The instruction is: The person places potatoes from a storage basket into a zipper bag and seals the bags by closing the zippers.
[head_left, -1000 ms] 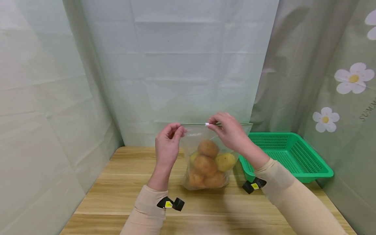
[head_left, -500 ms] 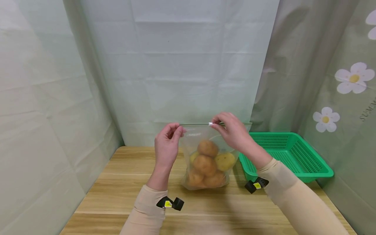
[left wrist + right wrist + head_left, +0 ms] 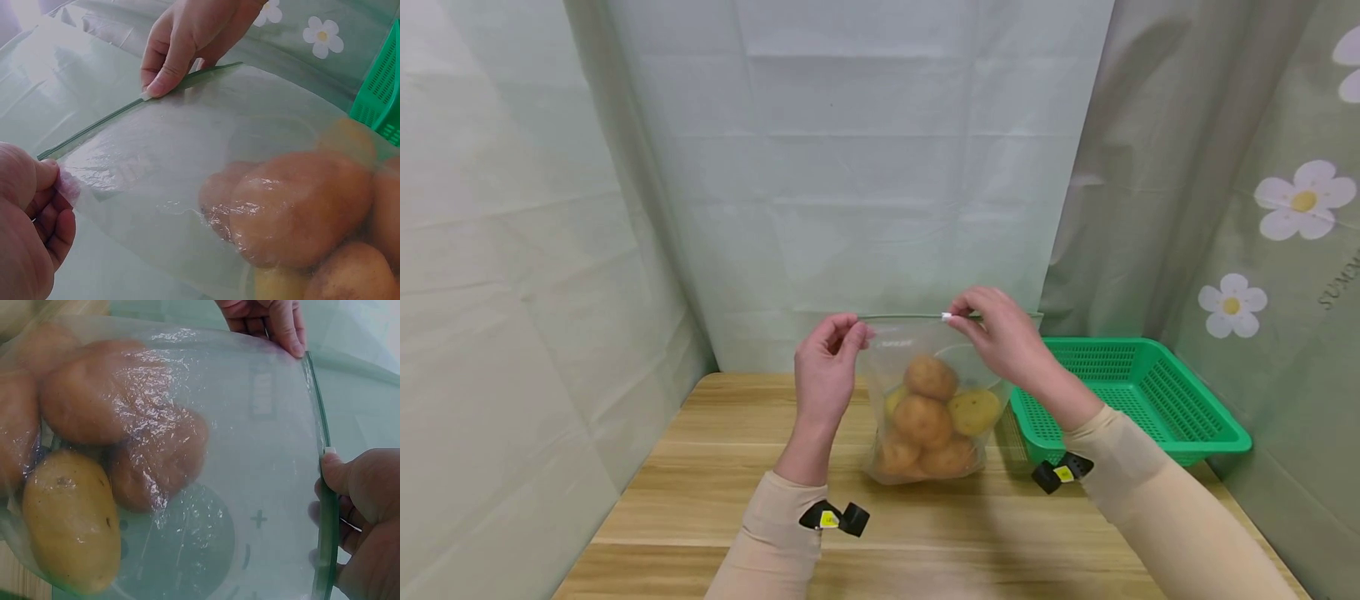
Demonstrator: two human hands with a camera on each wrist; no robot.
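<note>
1. The clear plastic zip bag of brown and yellow potatoes (image 3: 931,400) stands upright at the centre of the head view, its base on the light wooden table (image 3: 715,492). Faint printing shows on the bag's wall below the seal, too blurred to read in any view.
2. The green zip seal (image 3: 910,317) runs level along the bag's top edge, with the small white slider (image 3: 946,317) right of its middle.
3. The left hand (image 3: 826,367) pinches the bag's upper left corner between thumb and curled fingers, at the left end of the seal; the left wrist view shows the thumb pressed on that corner.
4. The right hand (image 3: 1000,333) pinches the seal at the slider, thumb and forefinger closed on it; the rest of the seal runs on to the right behind this hand.
5. The potatoes sit low in the bag, well below both grips.
6. Just right of the bag lies a green plastic mesh basket (image 3: 1150,392), near the table's right edge.
7. On the flowered curtain (image 3: 1292,250) at the far right, cut-off lettering reads "SUMM".
</note>
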